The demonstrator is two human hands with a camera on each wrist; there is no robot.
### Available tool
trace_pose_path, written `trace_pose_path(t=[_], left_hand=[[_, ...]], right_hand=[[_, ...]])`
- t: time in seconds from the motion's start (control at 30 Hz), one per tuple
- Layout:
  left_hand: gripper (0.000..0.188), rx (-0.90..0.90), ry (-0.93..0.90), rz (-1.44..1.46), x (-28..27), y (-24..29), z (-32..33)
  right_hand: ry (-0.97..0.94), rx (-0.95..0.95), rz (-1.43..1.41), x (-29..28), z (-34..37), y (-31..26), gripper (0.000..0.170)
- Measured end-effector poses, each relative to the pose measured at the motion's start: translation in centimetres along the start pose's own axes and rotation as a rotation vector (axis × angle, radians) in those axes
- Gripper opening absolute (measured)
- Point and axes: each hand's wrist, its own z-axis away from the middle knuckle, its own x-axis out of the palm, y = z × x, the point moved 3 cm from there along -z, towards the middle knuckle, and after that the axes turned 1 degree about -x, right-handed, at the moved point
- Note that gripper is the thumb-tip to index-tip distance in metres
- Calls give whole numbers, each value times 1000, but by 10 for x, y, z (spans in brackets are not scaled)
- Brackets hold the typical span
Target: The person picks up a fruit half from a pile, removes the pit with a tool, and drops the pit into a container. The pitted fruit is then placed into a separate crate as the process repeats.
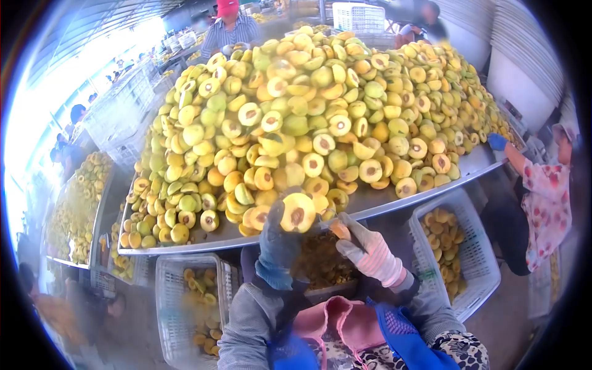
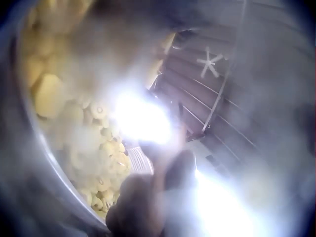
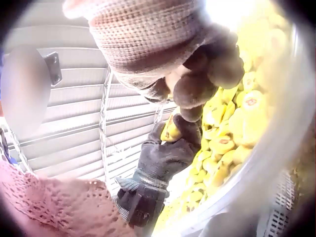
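Observation:
My left hand [image 1: 275, 250], in a dark glove, holds up a yellow peach half [image 1: 298, 213] with its reddish-brown centre facing me. The peach half also shows between the gloved fingers in the right wrist view. Close on its right, my right hand [image 1: 374, 254], in a pale glove with stained fingertips, has its fingers curled around a small orange-brown piece [image 1: 339, 230]; I cannot tell what this piece is. Below both hands sits a dark container [image 1: 327, 285] of brown bits. Glare and blur cover most of the left wrist view.
A large heap of peach halves [image 1: 320, 111] lies on a metal-edged table [image 1: 394, 206] in front. White crates with peach halves stand at my left [image 1: 165, 296] and right [image 1: 484, 265]. One person [image 1: 546, 203] works at the right, another [image 1: 231, 31] behind the heap.

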Motion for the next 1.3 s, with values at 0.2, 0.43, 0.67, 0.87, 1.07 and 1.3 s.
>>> trace_pose_path(t=[0.2,0.43,0.67,0.87,1.07,1.3], left_hand=[[45,-99,8,373,10,8,42],[53,204,88,-512,16,25,68],[37,290,258,-507,15,8,68],[32,451,118,-651,7,2,56],[29,254,135,-393,13,12,44],[30,171,225,-214,-2,-14,36]], right_hand=[[-111,-55,117,21,13,-32,52],[-240,87,16,27,24,-53,41],[-389,350,-403,43,23,-27,36],[-481,344,-608,46,33,-17,43],[-457,376,-560,44,24,-14,43],[-323,232,-112,52,19,-18,41]])
